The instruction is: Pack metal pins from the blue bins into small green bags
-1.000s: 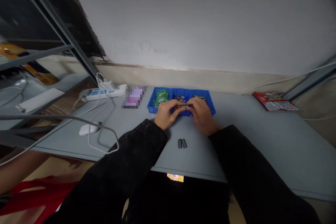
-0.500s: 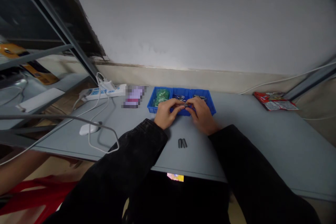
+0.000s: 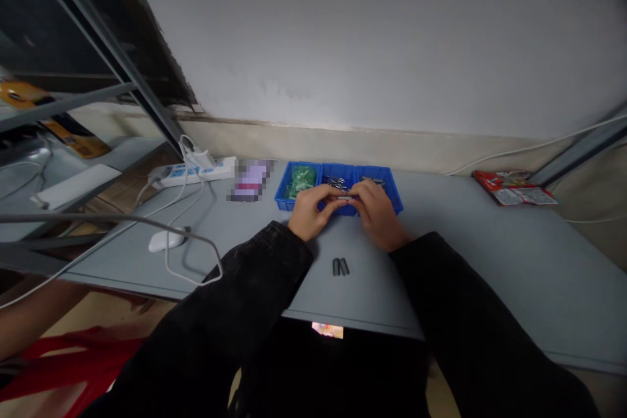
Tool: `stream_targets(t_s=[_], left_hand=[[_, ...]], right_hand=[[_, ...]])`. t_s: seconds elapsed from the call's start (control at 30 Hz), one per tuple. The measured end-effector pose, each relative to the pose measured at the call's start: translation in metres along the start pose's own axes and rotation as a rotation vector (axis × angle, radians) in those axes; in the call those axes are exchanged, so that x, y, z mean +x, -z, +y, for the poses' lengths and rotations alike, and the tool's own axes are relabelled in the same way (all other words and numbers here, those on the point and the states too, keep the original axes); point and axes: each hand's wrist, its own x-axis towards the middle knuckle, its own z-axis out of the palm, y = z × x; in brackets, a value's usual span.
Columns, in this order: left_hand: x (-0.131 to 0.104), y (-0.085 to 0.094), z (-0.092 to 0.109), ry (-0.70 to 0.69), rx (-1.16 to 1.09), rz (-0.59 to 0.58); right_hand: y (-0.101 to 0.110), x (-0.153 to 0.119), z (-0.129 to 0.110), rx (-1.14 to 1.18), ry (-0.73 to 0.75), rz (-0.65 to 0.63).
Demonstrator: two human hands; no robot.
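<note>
My left hand (image 3: 312, 212) and my right hand (image 3: 376, 212) meet over the front edge of a blue three-part bin (image 3: 339, 209). Both are closed, and a small grey piece (image 3: 345, 198) is pinched between their fingertips. Green items (image 3: 302, 179) fill the bin's left compartment, thin metal parts (image 3: 335, 183) lie in the middle one, and the right one is partly hidden by my right hand. Two dark grey cylindrical pieces (image 3: 340, 266) lie side by side on the table in front of my hands.
A power strip (image 3: 196, 172) with cables and a blurred-out purple item (image 3: 251, 181) are left of the bin. Nearer lies a white case (image 3: 166, 240) under a loose cable. A red packet (image 3: 514, 188) sits at the far right. A person's arm (image 3: 39, 313) shows at lower left.
The small piece between my fingertips has turned slightly and looks lighter. My hands have otherwise hardly moved.
</note>
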Motion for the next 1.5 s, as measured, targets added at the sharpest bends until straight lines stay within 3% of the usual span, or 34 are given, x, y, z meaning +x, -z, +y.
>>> stream_targets(t_s=[1.5], left_hand=[[0.001,0.0008,0.0005,-0.021,0.052,0.002]], right_hand=[[0.0034,0.001,-0.0032,0.039,-0.021,-0.019]])
